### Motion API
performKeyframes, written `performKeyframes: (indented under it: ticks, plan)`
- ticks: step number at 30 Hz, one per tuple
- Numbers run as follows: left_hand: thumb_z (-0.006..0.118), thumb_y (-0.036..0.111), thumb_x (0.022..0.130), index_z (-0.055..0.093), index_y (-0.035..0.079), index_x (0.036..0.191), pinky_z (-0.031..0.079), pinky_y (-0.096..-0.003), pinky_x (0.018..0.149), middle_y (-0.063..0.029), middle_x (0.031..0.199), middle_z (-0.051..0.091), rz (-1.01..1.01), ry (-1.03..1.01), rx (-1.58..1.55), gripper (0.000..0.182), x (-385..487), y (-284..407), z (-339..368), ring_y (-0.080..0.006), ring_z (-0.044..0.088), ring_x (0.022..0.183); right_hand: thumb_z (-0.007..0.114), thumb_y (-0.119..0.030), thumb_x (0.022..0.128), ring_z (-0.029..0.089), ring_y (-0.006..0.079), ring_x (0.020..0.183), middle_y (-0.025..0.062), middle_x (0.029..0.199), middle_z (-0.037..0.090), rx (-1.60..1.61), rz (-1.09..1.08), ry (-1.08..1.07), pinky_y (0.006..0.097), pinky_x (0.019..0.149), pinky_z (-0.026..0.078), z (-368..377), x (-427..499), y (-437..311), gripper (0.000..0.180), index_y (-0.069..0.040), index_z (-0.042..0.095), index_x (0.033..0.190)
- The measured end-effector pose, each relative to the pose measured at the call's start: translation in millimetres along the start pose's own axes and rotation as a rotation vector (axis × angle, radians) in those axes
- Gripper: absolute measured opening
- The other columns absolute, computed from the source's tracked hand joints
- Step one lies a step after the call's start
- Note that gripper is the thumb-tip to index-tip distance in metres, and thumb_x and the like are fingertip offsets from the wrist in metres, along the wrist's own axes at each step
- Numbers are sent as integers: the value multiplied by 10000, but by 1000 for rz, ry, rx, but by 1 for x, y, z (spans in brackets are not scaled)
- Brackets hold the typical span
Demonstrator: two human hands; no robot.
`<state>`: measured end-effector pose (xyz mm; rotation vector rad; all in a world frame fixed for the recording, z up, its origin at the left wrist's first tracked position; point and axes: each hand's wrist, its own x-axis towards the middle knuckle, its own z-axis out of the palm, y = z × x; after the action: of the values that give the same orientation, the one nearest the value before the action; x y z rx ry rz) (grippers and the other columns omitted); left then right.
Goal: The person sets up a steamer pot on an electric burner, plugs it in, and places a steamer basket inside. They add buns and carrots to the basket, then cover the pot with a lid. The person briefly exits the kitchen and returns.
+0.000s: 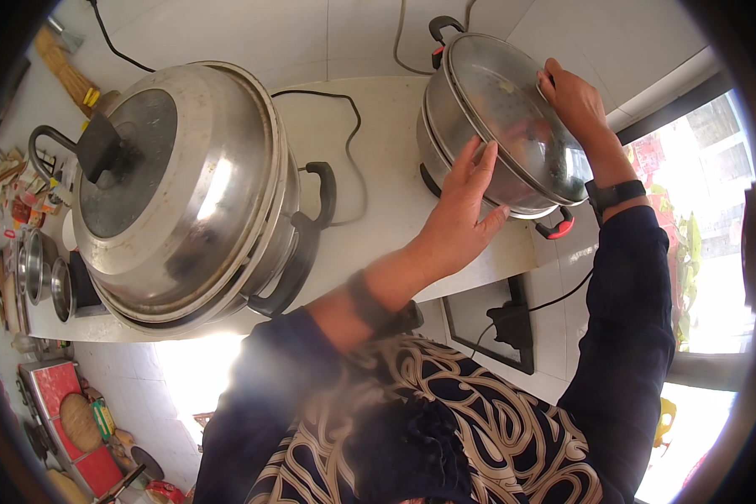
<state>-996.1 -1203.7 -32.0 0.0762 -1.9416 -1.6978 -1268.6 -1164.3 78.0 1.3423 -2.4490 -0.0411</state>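
Observation:
On the counter at the right stands a steel steamer pot [438, 135] with dark and red handles, covered by a glass lid [498, 94] with a metal rim. My right hand [573, 97] grips the top of the lid near its middle; the knob is hidden by the fingers. My left hand [463, 208], fingers spread, is at the near side of the pot, its fingertips by the lid's rim; contact there is hard to tell. Food behind the glass is too blurred to name. A larger steel pot with a domed lid [208, 189] stands at the left.
A power cord [353, 126] runs over the white counter [378, 252] between the pots. Steel bowls [62, 286] stand at the far left. A window [712, 220] is at the right. Below the counter's right end is a dark-framed panel [479, 315] with a cord.

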Motion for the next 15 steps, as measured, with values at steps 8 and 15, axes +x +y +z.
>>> performKeyframes:
  ticks: [8, 15]
  plan:
    - [646, 81, 863, 193, -2, 1511, 312, -417, 1126, -231, 1543, 142, 50, 11, 115, 794, 3, -2, 1, -387, 259, 1408, 443, -427, 988, 631, 394, 820, 159, 840, 662, -6, 43, 50, 480, 708, 481, 4, 0, 1, 326, -109, 508, 1001]
    - [648, 89, 864, 172, 23, 1524, 310, -427, 1127, -228, 1546, 115, -10, -12, 70, 815, 2, -1, 1, -394, 250, 1408, 444, -439, 989, 629, 391, 825, 155, 836, 659, 44, 61, 58, 469, 707, 473, 8, 0, 2, 338, -107, 508, 1000]
